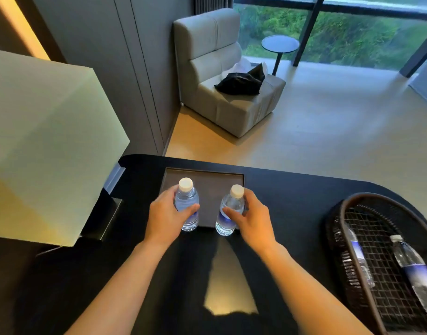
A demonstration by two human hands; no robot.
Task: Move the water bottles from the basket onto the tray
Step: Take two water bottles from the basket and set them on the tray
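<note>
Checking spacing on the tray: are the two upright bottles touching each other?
Apart. The head view shows bare tray surface between the left bottle in the left hand and the right bottle in the right hand.

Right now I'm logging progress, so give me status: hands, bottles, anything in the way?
Left hand and right hand each grip an upright bottle at the tray. Two bottles lying in the basket. Nothing blocking.
</note>
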